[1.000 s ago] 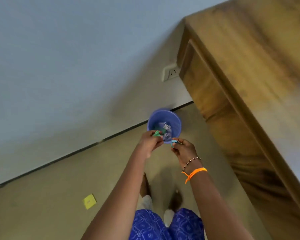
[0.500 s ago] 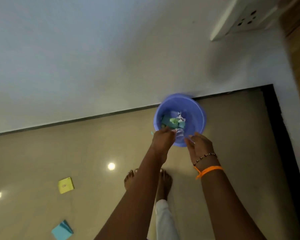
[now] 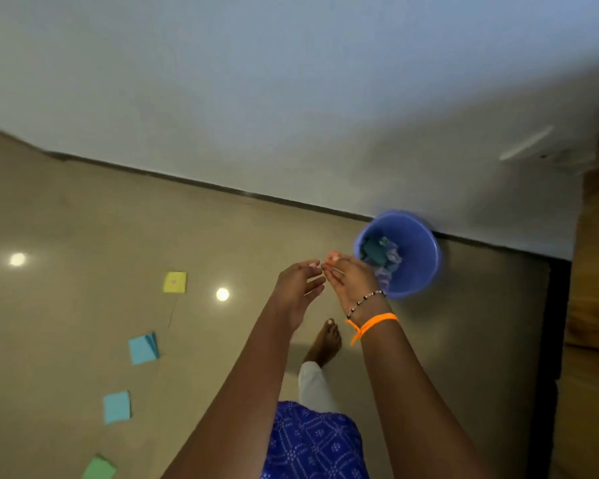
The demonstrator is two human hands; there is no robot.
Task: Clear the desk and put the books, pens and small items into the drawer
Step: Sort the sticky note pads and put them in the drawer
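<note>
Both my hands are open and empty, left hand (image 3: 300,288) and right hand (image 3: 351,280) together beside the blue bin (image 3: 417,257) at two o'clock, scraps inside. Next I'd judge the paper notes (image 3: 174,282) on the floor at nine o'clock need gathering; no drawer in view.

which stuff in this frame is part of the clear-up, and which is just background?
In the job:
- left hand and right hand, both open and empty
- blue bin with paper scraps inside
- loose notes on the floor: yellow note, blue notes, green note

Just there:
- wooden desk side
- wall
- orange wristband
</note>
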